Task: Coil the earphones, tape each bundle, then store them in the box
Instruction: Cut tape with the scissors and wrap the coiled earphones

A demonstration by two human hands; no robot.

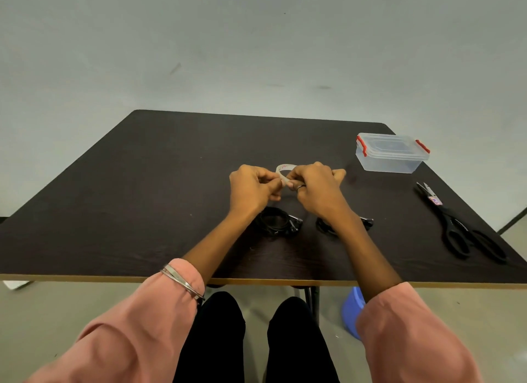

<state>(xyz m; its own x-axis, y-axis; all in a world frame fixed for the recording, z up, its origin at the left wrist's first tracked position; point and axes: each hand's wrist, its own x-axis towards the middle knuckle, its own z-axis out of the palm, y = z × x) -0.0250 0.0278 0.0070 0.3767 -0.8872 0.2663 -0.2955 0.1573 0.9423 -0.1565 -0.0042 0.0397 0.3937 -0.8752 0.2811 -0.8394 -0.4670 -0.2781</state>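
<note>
We see both hands raised a little above the middle of the dark table [142, 188], working together on a roll of clear tape [286, 168]. The left hand [251, 188] has its fingers curled in, with thumb and fingertips pinching at the near edge of the tape roll. The right hand [316, 191], which wears a dark ring [301, 186] on one finger, is also curled around the roll and holds it from the right side, so that only the top arc of the roll shows between the two hands. We cannot tell whether a free end of tape has been pulled loose, since the fingers cover that spot. Nearer to us on the table lie two black coiled earphone bundles: the left bundle [278, 221] sits in plain sight just below the left wrist, and the right bundle [328, 225] is partly hidden under the right forearm, with its end showing past the arm. At the far right of the table stands the clear plastic box [390, 157] with red clips, its lid on, well apart from the bundles. Black scissors [456, 225] lie near the right edge of the table, closer to us than the box. Pink sleeves [142, 325] cover both forearms, and a metal bangle [182, 282] sits over the left sleeve.
</note>
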